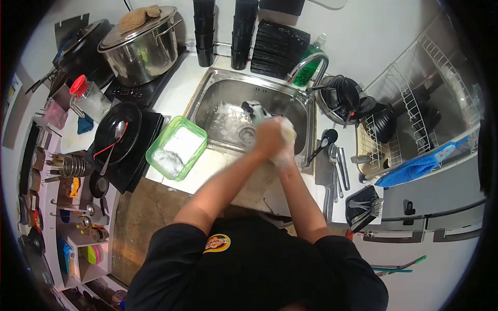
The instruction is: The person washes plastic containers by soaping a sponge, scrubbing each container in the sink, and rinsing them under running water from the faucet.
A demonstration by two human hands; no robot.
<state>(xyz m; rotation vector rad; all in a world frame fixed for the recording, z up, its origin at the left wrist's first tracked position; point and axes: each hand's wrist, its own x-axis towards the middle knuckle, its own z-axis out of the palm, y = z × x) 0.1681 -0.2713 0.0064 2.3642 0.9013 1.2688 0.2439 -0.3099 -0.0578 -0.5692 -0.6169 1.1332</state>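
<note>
Over the front right of the steel sink, my two hands meet, blurred by motion. My left hand is closed, its fingers pressed toward the other hand. White foam covers my right hand, which also looks closed. A foamy, yellowish patch shows between them; what they hold cannot be made out. Just beyond them in the basin lies a pale and black object of unclear kind. Suds are spread over the sink floor around the drain.
Left of the sink sits a green tub with suds and a scouring pad. Behind are black cup stacks, a faucet and green soap bottle. Utensils lie right, beside a dish rack. A large pot stands back left.
</note>
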